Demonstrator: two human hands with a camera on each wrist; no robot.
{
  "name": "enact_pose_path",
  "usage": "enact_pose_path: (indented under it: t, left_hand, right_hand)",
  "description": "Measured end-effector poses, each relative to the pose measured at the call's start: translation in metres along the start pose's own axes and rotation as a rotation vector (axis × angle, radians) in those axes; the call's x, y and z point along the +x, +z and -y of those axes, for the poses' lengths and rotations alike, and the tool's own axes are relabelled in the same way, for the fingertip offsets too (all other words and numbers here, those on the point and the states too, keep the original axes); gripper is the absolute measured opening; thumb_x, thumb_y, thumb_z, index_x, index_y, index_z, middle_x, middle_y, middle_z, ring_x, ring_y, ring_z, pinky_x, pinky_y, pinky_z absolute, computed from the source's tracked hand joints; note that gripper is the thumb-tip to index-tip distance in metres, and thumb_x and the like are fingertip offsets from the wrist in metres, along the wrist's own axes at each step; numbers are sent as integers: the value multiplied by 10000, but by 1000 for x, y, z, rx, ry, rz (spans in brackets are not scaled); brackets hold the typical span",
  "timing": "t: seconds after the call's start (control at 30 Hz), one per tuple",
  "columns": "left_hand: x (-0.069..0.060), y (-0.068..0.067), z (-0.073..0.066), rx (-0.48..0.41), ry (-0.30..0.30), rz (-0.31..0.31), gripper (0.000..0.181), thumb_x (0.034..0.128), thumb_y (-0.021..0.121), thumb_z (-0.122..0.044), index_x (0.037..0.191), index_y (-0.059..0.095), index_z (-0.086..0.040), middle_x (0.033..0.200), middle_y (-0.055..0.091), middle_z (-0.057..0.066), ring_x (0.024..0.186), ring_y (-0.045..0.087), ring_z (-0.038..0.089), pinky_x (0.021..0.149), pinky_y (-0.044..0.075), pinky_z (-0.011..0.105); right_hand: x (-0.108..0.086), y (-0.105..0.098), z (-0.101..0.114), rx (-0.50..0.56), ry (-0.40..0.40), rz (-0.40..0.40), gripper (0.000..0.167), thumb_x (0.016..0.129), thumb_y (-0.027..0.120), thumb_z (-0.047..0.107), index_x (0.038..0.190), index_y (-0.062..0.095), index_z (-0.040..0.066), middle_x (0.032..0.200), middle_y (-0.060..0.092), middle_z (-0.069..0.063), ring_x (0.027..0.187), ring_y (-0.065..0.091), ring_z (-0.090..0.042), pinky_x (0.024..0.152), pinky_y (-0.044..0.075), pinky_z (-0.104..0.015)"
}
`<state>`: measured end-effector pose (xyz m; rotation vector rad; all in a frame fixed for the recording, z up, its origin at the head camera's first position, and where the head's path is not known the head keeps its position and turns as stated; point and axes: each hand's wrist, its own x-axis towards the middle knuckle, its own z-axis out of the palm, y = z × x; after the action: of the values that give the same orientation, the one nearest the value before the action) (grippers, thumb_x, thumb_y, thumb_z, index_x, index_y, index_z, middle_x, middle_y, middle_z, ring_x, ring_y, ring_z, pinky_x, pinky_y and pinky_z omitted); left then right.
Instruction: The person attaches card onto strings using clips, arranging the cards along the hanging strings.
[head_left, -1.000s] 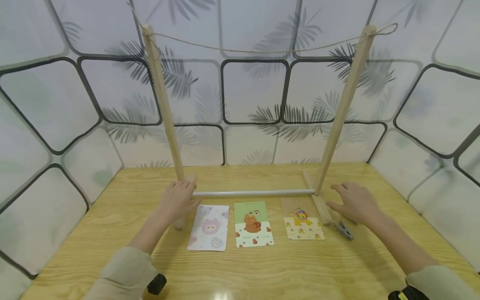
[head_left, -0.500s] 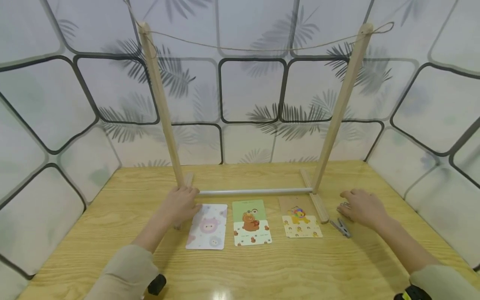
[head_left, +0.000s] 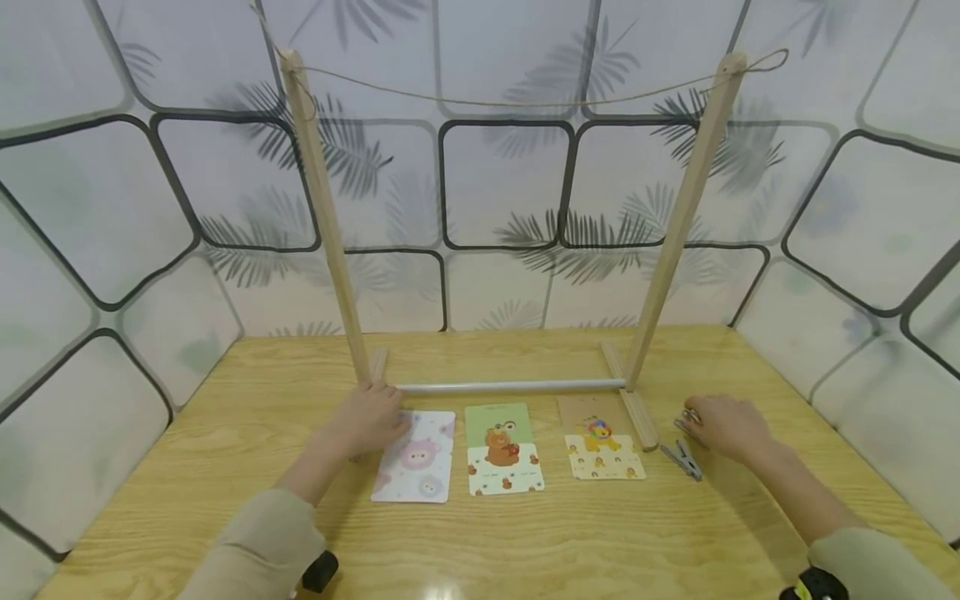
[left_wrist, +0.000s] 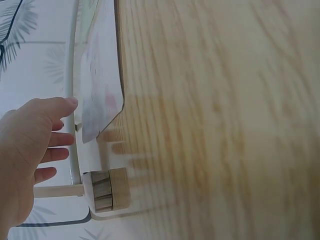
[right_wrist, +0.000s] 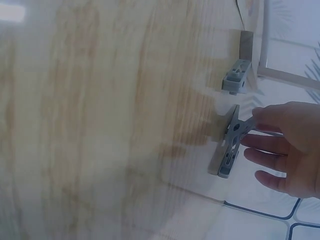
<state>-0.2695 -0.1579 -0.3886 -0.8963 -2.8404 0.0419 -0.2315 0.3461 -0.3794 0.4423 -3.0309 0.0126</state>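
Observation:
On the right of the table, my right hand pinches the arm of a grey clothespin between thumb and forefinger. A second grey clothespin lies just in front of that hand. My left hand is by the foot of the left post, over the corner of a white card with a pink animal. In the left wrist view its fingers are loosely bent beside the white rod, and nothing is held. A green and white bear card and a yellow lion card lie to its right.
Two wooden posts, left and right, stand on wooden feet joined by the white rod. A thin string sags between their tops. Patterned fabric walls enclose the wooden table at the back and sides.
My right hand has moved outward and down from beside the right post's foot to the farther clothespin and now pinches it. My left hand has shifted slightly right and down.

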Motion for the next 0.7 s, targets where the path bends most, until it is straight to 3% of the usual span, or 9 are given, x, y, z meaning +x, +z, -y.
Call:
enact_pose_path:
  t: [0.17,0.4,0.7]
  left_hand:
    - [1,6,0,7,10,12,384,850,623,-340,1054,602,-14,960,621,90,963,547,287,900,400,467]
    - [2,8,-1,7,14,69,537,866,600,-380,1236,531,3,1183,586,158,1130,505,341,972,348,489]
    - [1,11,0,-12,35,34,504,848,633,-351,1204,552,-3,1174,594,146,1112,518,331,951,358,493]
  right_hand:
    - [1,3,-1,36,14,27,142,860,613,160,903,619,25,737,624,-32,606,571,-188,499,432,-362]
    - [2,6,2,45,34,46,181,858,611,140,957,629,-11,817,658,-99,685,620,-252,537,469,-397]
    - [1,4,4,88,26,24,114,865,601,138,812,599,37,692,588,-6,574,514,-140,495,408,-317]
